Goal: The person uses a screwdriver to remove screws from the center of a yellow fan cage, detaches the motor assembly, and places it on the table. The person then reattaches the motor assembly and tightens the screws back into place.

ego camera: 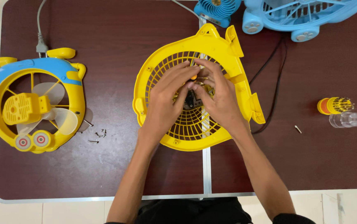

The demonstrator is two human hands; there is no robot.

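Left hand (164, 101) and right hand (219, 96) fingertips pinched together on small black motor (190, 101) at hub of yellow grille (158, 68), table centre. Step, judged: seating or freeing motor. Next move needs fine fingertip control. Loose screws (98, 135) left.

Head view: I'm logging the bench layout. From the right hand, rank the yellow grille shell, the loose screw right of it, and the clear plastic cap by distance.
1. Yellow grille shell: under the right hand.
2. Loose screw: right, on the table.
3. Clear plastic cap: far right edge.
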